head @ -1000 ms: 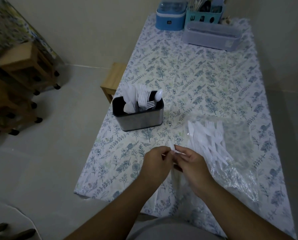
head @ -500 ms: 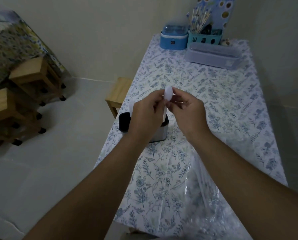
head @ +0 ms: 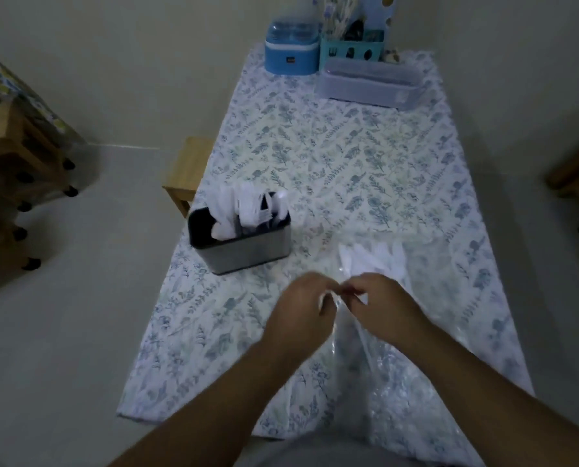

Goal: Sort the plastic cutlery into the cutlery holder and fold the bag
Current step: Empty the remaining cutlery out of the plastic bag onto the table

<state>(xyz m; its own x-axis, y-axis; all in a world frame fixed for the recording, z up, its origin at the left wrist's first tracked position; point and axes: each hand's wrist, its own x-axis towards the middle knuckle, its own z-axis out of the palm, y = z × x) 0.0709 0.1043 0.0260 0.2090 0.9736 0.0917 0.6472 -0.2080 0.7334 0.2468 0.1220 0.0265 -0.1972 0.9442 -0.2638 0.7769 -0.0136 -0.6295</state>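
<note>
White plastic cutlery (head: pixel 372 261) is lying in the crinkled clear plastic bag (head: pixel 416 358), right of the grey metal cutlery holder (head: pixel 244 251). Left hand (head: pixel 298 311) and right hand (head: pixel 379 305) are meeting fingertip to fingertip at the bag's mouth; what they are pinching is blurred. Judging by this, sorting is midway, and drawing out one piece is next.

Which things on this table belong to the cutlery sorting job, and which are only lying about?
Belong to the job:
cutlery holder
plastic cutlery standing in it
loose plastic cutlery
clear plastic bag

Only lying about:
blue lidded box
teal basket
grey lidded container
wooden stool
</note>
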